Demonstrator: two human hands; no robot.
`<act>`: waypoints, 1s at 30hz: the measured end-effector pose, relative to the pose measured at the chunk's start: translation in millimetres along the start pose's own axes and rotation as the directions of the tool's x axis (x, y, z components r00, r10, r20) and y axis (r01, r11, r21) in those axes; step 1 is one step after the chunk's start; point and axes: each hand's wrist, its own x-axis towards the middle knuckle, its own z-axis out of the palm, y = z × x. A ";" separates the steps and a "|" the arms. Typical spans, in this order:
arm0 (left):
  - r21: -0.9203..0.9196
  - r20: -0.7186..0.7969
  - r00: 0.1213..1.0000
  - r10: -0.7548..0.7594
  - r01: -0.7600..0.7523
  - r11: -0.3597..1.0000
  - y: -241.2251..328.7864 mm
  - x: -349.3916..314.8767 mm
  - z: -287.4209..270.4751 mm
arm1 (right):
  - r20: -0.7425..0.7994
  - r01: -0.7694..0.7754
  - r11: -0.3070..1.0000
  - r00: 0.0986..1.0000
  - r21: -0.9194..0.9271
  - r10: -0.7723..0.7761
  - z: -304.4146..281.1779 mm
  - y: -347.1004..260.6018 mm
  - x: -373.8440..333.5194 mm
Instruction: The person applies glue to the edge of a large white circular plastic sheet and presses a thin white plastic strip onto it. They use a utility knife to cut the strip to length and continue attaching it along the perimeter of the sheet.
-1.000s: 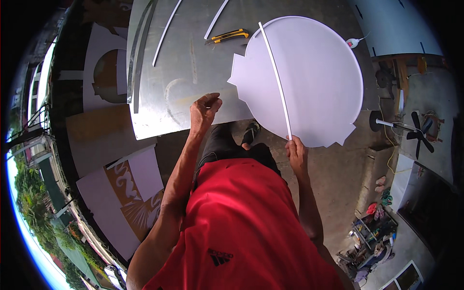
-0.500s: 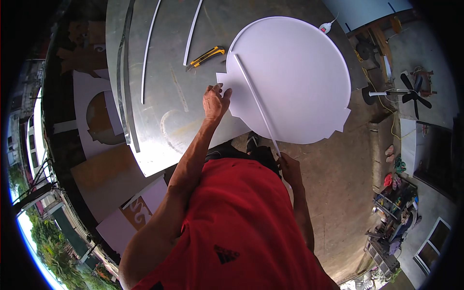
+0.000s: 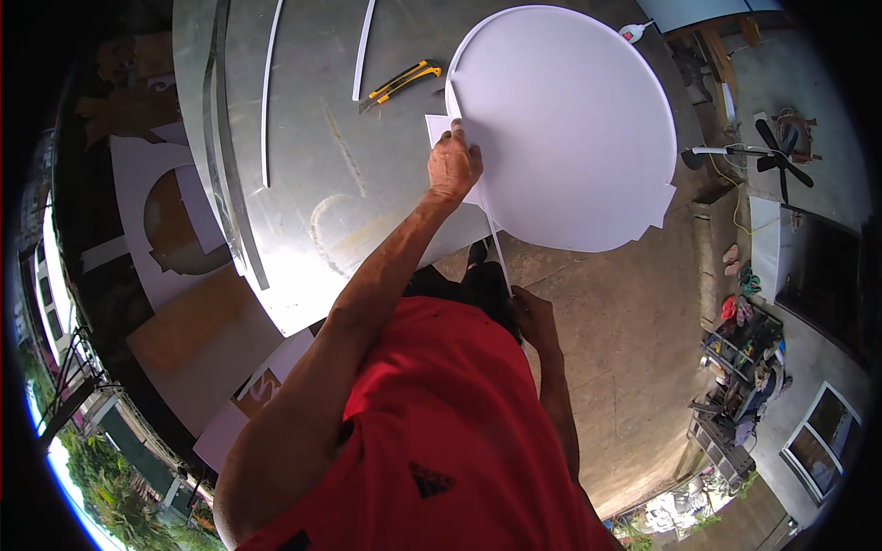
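A large round white panel with a raised rim and squared tabs lies on the grey metal table, its lower part jutting past the near edge. A thin white strip runs down the panel's left side and off toward my body. My left hand is closed over the strip at the panel's left edge, next to a tab; its fingertips are partly hidden. The strip's lower end is pinched in my right hand, in front of my waist. Left of the panel lies a yellow and black utility knife.
On the metal table lie two more white strips and dark flat bars. A white bottle stands beyond the panel. White and brown sheets are at the left; a fan and a cluttered rack at the right.
My left hand has moved up and right onto the strip, closing over it. The strip has shifted from across the panel to its left edge. My right hand has moved slightly left with the strip's end.
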 end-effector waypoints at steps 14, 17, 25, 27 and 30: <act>0.019 -0.103 0.986 0.134 -0.133 0.991 -14.4 18.2 -11.5 | -0.053 0.002 1.000 0.999 0.012 -0.002 8.1 -10.5 10.9; -0.011 -0.211 0.965 0.159 -0.165 0.986 -5.6 14.6 -20.0 | -0.114 0.026 0.998 0.993 0.051 -0.020 -2.9 -3.3 8.4; -0.122 -0.564 0.801 0.201 -0.322 0.939 13.7 64.6 -96.2 | -0.257 0.081 0.990 0.965 0.111 -0.050 -58.9 11.5 9.5; -0.095 -0.604 0.769 0.209 -0.330 0.939 19.5 77.7 -118.6 | -0.281 0.110 0.988 0.957 0.106 -0.076 -75.8 23.1 10.5; -0.011 -0.555 0.781 0.286 -0.350 0.937 26.2 77.3 -142.2 | -0.289 0.119 0.989 0.953 0.088 -0.089 -100.9 26.9 10.4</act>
